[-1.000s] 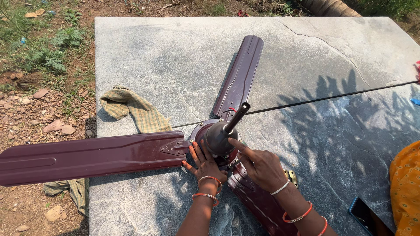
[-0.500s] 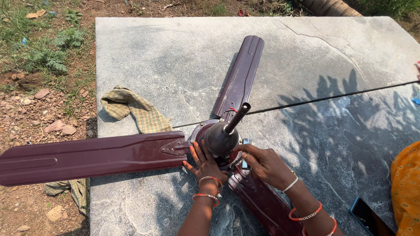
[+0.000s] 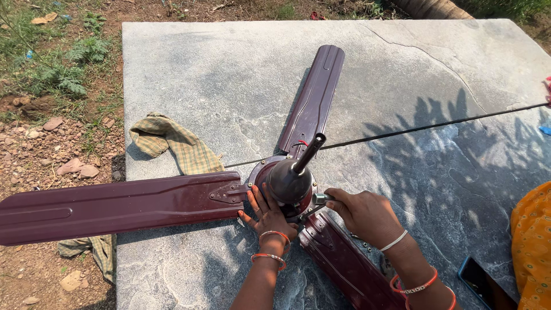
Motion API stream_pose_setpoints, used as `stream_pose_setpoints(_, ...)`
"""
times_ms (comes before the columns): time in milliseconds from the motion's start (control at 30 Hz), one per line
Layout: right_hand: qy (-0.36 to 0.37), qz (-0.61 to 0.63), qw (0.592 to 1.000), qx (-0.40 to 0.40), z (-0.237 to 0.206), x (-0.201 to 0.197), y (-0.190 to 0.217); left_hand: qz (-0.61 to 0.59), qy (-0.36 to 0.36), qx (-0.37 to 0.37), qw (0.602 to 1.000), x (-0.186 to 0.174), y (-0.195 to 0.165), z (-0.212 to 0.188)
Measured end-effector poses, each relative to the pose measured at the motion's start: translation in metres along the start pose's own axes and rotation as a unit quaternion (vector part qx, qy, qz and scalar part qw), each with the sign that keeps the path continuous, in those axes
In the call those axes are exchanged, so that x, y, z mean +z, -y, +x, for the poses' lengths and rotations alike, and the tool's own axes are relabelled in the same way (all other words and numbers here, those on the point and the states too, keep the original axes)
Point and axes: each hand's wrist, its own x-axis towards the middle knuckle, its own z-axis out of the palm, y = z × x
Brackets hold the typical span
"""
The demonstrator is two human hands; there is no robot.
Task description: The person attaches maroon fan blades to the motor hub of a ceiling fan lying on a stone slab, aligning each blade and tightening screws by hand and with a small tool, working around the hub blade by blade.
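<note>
1. A maroon ceiling fan (image 3: pixel 290 181) lies on the grey stone counter (image 3: pixel 402 86), its motor hub at lower centre of the frame.
2. The left hand (image 3: pixel 267 215) rests against the hub, fingers (image 3: pixel 256 202) spread and released.
3. The right hand (image 3: pixel 364 213) is clenched around a small metal tool (image 3: pixel 319 198) at the hub's right edge.
4. A checked cloth (image 3: pixel 172 143) lies at centre left.
</note>
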Motion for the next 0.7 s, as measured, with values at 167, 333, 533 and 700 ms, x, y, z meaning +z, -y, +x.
stream_pose_setpoints(167,-0.117,-0.020,0.990,-0.079,-0.003,-0.003,0.008,0.003,-0.001,0.000,1.000,-0.001,0.000,-0.001)
stream_pose_setpoints(333,-0.115,0.084,0.987,-0.081,0.000,-0.002,0.014,0.013,0.010,-0.006,1.000,-0.003,-0.001,-0.001)
stream_pose_setpoints(533,-0.102,0.042,0.992,-0.063,0.000,0.001,0.017,0.005,0.001,0.002,1.000,-0.003,-0.001,-0.002)
stream_pose_setpoints(700,-0.051,0.055,0.996,-0.043,0.002,0.002,0.013,0.001,0.001,0.000,1.000,-0.002,0.000,-0.003)
